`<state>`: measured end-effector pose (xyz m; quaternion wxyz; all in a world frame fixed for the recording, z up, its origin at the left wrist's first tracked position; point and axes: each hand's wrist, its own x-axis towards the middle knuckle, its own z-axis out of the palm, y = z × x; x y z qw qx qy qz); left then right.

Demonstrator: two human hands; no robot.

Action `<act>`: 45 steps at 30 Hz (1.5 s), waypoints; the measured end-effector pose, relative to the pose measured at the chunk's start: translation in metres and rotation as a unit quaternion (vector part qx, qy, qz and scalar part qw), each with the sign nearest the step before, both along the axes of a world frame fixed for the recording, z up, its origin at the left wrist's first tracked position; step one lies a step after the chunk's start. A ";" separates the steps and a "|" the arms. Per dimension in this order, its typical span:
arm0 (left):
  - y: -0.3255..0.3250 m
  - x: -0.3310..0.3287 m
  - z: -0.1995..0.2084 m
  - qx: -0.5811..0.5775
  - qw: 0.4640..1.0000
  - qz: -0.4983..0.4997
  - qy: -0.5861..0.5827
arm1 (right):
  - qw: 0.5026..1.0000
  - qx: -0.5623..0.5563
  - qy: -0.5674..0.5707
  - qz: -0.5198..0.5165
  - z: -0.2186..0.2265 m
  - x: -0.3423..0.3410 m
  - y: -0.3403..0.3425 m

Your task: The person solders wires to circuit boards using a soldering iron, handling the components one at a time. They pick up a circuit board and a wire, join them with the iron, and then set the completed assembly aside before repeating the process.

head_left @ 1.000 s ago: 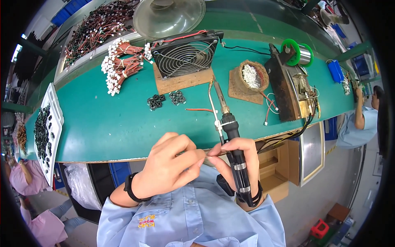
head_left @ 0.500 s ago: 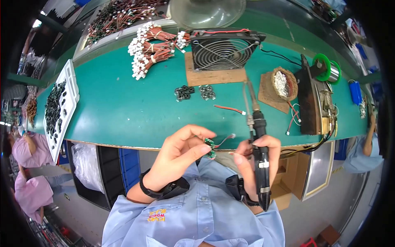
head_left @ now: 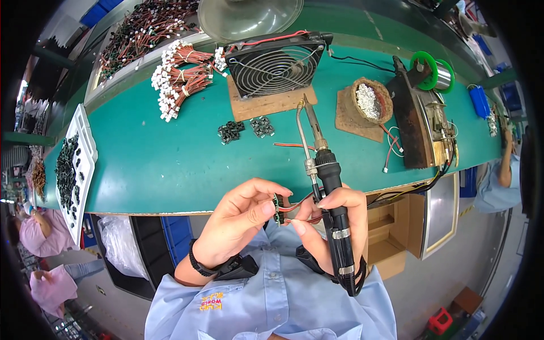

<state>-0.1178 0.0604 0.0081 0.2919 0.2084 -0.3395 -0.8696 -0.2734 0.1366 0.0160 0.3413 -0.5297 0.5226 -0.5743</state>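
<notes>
My left hand (head_left: pixel 229 221) pinches a small green circuit board (head_left: pixel 277 208) by its edge, between thumb and fingertips, just off the front edge of the bench. Beside it, my right hand (head_left: pixel 354 209) grips a black soldering iron (head_left: pixel 334 192) with a thin metal feed tube along its side. The iron's tip points up and away, toward the fan. Thin red wires (head_left: pixel 291 221) run from the board to my right fingertips, which hold them too. Whether the wire ends touch the board's pads is too small to tell.
A black fan (head_left: pixel 277 71) stands on a wooden board, with two piles of small dark parts (head_left: pixel 230 132) before it. Bundled wires (head_left: pixel 181 73) lie left; a white tray (head_left: pixel 89 161) sits far left. Right are a round bowl (head_left: pixel 371 102), a solder spool (head_left: pixel 433 71) and a dark metal box (head_left: pixel 416 119).
My right hand has come in to the left one, bringing wires up against the circuit board. The iron now leans further left, and the board has turned more edge-on. The whole view has shifted slightly.
</notes>
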 end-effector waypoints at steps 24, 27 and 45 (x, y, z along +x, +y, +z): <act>0.003 -0.004 -0.004 0.111 0.991 -0.020 0.075 | 0.990 -0.065 0.117 -0.035 0.011 0.003 -0.003; 0.003 -0.005 -0.004 0.106 0.991 -0.019 0.075 | 0.990 -0.067 0.120 -0.041 0.011 0.004 -0.004; 0.003 -0.006 -0.004 0.079 0.994 -0.010 0.069 | 0.994 -0.057 0.037 -0.082 0.009 0.006 -0.003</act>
